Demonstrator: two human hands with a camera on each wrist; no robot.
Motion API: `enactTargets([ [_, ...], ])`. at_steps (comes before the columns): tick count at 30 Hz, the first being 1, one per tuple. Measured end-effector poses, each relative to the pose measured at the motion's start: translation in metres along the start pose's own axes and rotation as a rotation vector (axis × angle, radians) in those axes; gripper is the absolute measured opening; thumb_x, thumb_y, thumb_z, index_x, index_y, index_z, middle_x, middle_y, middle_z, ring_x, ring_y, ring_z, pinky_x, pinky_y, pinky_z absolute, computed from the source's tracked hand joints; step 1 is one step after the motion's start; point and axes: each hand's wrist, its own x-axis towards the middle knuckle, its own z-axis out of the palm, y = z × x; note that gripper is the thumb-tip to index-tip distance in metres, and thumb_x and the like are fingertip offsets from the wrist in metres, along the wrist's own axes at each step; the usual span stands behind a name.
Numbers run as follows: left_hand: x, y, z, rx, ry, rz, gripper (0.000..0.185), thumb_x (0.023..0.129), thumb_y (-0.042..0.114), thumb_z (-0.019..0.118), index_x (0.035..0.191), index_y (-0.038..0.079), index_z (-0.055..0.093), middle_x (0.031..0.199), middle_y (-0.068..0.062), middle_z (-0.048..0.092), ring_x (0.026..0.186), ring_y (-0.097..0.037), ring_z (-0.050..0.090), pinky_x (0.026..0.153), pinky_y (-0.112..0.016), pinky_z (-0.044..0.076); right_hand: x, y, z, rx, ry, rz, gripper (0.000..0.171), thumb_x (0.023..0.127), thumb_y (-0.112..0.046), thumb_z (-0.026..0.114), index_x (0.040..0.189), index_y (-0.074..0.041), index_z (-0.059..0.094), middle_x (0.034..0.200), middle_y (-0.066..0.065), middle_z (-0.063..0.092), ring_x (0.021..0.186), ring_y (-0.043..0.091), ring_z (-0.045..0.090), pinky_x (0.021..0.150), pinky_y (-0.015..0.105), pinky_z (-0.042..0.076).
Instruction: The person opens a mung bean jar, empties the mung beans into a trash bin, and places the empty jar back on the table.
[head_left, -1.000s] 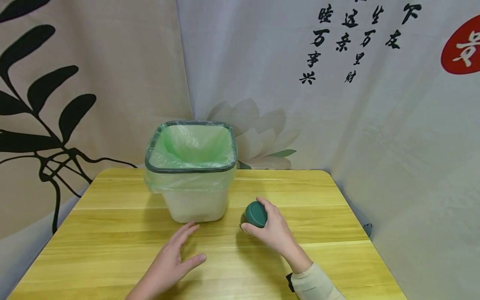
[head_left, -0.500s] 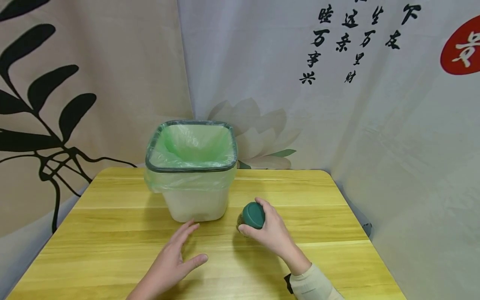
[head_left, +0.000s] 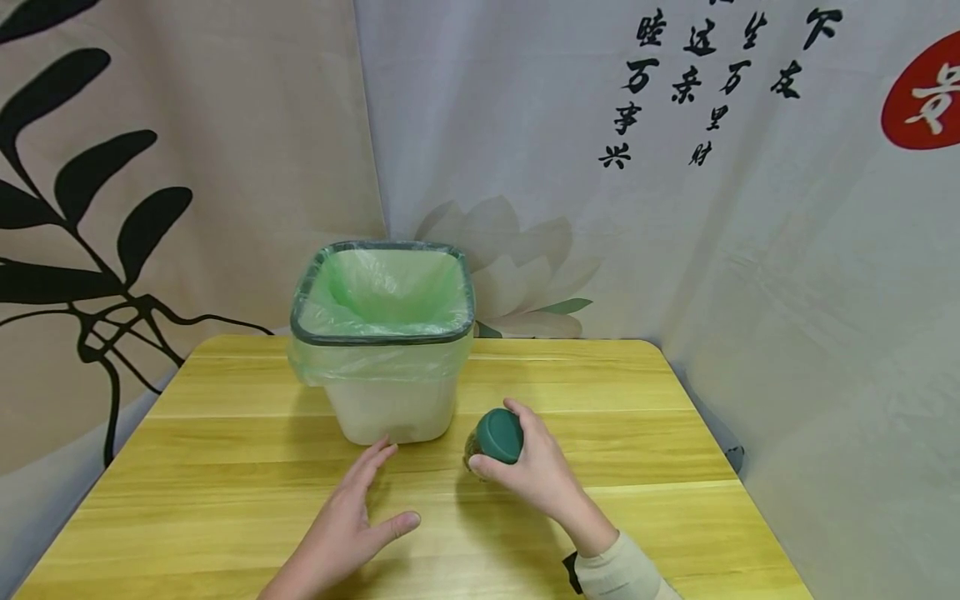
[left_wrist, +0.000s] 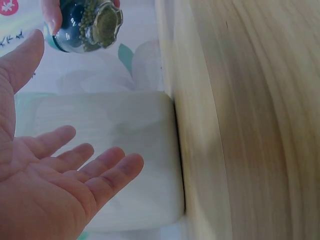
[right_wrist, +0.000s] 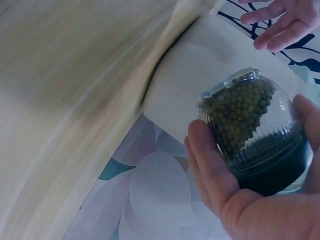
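Observation:
My right hand [head_left: 536, 471] grips a small clear jar [right_wrist: 242, 112] with a dark green lid [head_left: 500, 435], thumb on one side and fingers on the other. Small round green beans [right_wrist: 245, 105] fill part of it. The jar is held tilted above the table, its ribbed glass base toward the left in the head view. My left hand [head_left: 341, 517] is held with fingers extended and thumb spread, holding nothing. In the left wrist view its palm and fingers [left_wrist: 112, 175] show in front of the white bin [left_wrist: 110, 130], and the jar [left_wrist: 95, 25] hangs beyond the thumb.
A whitish bin [head_left: 393, 408] lined with a thin green bag [head_left: 390, 287] stands at the back left of the wooden table [head_left: 600, 400], its rim dark grey. Printed cloth [head_left: 525, 125] hangs behind the table and along its right side.
My right hand has carried the jar a little to the left and slightly nearer, toward the left hand. The left hand has shifted very slightly right. The bin stays put.

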Motion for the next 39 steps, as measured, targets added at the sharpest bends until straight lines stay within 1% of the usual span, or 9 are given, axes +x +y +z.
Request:
enactTargets([
  [8, 0.000, 0.004, 0.004, 0.004, 0.018, 0.023, 0.101, 0.087, 0.057, 0.084, 0.163, 0.008, 0.039, 0.175, -0.017, 0.030, 0.147, -0.046, 0.051, 0.108, -0.060, 0.055, -0.002, -0.002, 0.004, 0.010, -0.005, -0.001, 0.102, 0.083, -0.055, 0.089, 0.163, -0.016, 0.039, 0.144, 0.017, 0.060, 0.116, 0.028, 0.064, 0.089, 0.043, 0.059],
  [12, 0.000, 0.004, 0.005, -0.001, 0.028, 0.029, 0.102, 0.086, 0.057, 0.085, 0.163, 0.008, 0.039, 0.175, -0.017, 0.030, 0.146, -0.046, 0.052, 0.108, -0.061, 0.054, -0.003, -0.004, 0.006, 0.008, -0.017, 0.000, 0.103, 0.083, -0.056, 0.089, 0.163, -0.016, 0.039, 0.143, 0.016, 0.059, 0.116, 0.028, 0.063, 0.089, 0.042, 0.059],
  [17, 0.000, 0.004, 0.007, 0.001, 0.033, 0.031, 0.104, 0.084, 0.057, 0.087, 0.163, 0.009, 0.040, 0.175, -0.015, 0.031, 0.147, -0.044, 0.051, 0.108, -0.060, 0.054, -0.005, -0.006, 0.008, 0.012, -0.027, -0.002, 0.102, 0.083, -0.057, 0.088, 0.163, -0.016, 0.039, 0.142, 0.017, 0.060, 0.114, 0.027, 0.064, 0.087, 0.042, 0.058],
  [23, 0.001, 0.007, 0.008, -0.013, 0.019, 0.025, 0.107, 0.082, 0.058, 0.088, 0.164, 0.008, 0.039, 0.175, -0.014, 0.031, 0.149, -0.043, 0.050, 0.109, -0.058, 0.054, -0.007, -0.008, 0.012, 0.027, -0.041, -0.014, 0.102, 0.084, -0.056, 0.088, 0.163, -0.014, 0.038, 0.141, 0.017, 0.061, 0.112, 0.027, 0.064, 0.087, 0.042, 0.058],
  [27, 0.002, 0.010, 0.009, -0.014, 0.008, 0.019, 0.109, 0.082, 0.059, 0.088, 0.164, 0.010, 0.038, 0.176, -0.013, 0.030, 0.149, -0.041, 0.050, 0.110, -0.057, 0.054, -0.009, -0.010, 0.014, 0.037, -0.047, -0.024, 0.102, 0.083, -0.054, 0.088, 0.163, -0.013, 0.039, 0.142, 0.017, 0.061, 0.113, 0.026, 0.064, 0.088, 0.043, 0.057],
  [34, 0.002, 0.012, 0.012, -0.024, 0.014, 0.046, 0.109, 0.081, 0.057, 0.089, 0.165, 0.014, 0.036, 0.176, -0.012, 0.029, 0.153, -0.045, 0.044, 0.111, -0.063, 0.051, -0.010, -0.010, 0.018, 0.070, -0.066, -0.034, 0.102, 0.084, -0.054, 0.088, 0.163, -0.013, 0.038, 0.140, 0.018, 0.061, 0.110, 0.025, 0.065, 0.086, 0.041, 0.058],
  [39, 0.003, 0.014, 0.015, -0.026, 0.018, 0.057, 0.109, 0.080, 0.056, 0.091, 0.166, 0.016, 0.036, 0.176, -0.010, 0.029, 0.153, -0.046, 0.043, 0.112, -0.069, 0.049, -0.012, -0.012, 0.020, 0.081, -0.077, -0.039, 0.103, 0.085, -0.054, 0.087, 0.164, -0.012, 0.036, 0.139, 0.018, 0.062, 0.108, 0.024, 0.065, 0.084, 0.039, 0.059],
])
